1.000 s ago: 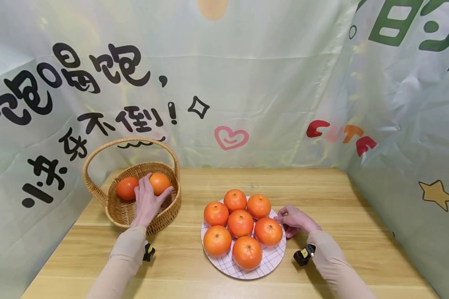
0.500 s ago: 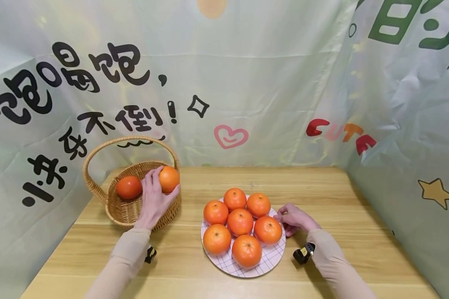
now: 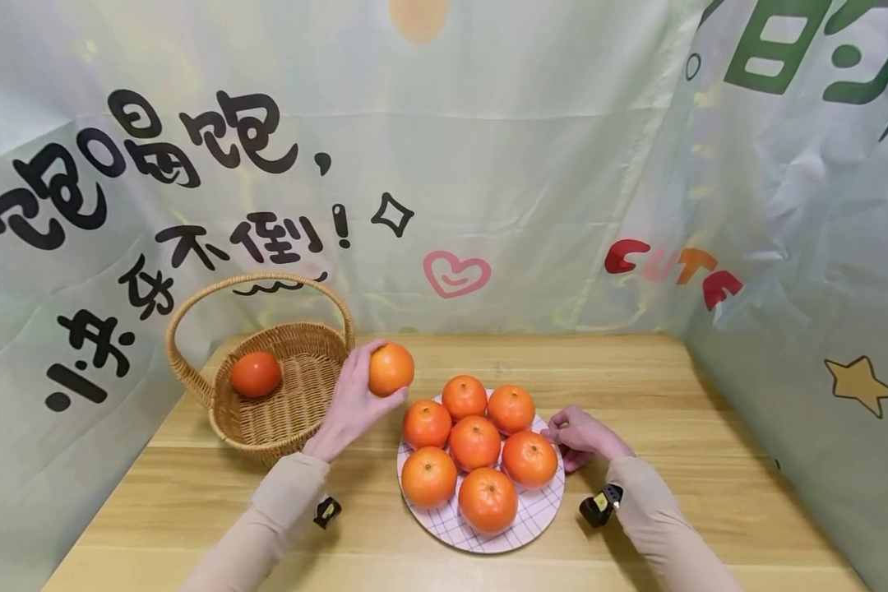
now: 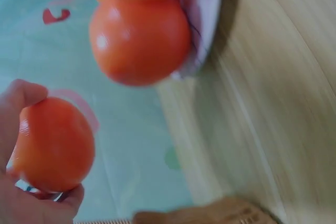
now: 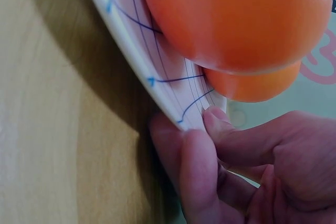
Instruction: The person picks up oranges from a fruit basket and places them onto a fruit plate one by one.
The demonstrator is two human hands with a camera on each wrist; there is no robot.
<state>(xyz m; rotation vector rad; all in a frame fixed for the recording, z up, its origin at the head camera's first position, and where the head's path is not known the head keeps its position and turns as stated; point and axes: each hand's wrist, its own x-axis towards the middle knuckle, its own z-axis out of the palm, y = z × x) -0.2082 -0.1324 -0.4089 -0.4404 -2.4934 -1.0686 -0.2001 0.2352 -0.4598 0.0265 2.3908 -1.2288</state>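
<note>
My left hand (image 3: 351, 404) holds an orange (image 3: 392, 368) between thumb and fingers, in the air right of the wicker basket (image 3: 307, 390). In the left wrist view the thumb and fingers curl round the held orange, which is apart from the fruit on the plate. A round white plate with a blue grid (image 3: 453, 527) bears several oranges (image 3: 475, 442). At the plate's right edge, my right hand (image 3: 585, 437) pinches the rim; the right wrist view shows its thumb on top and fingers beneath. One redder round fruit (image 3: 256, 374) lies inside the basket, at its left.
The basket's tall arched handle (image 3: 266, 278) stands up over its opening. A wooden table (image 3: 710, 493) carries everything. Printed cloth (image 3: 548, 181) hangs behind it and along both sides.
My left hand has lifted the orange out of the basket and carried it right, towards the plate. The redder fruit stays in the basket. My right hand keeps its place at the rim.
</note>
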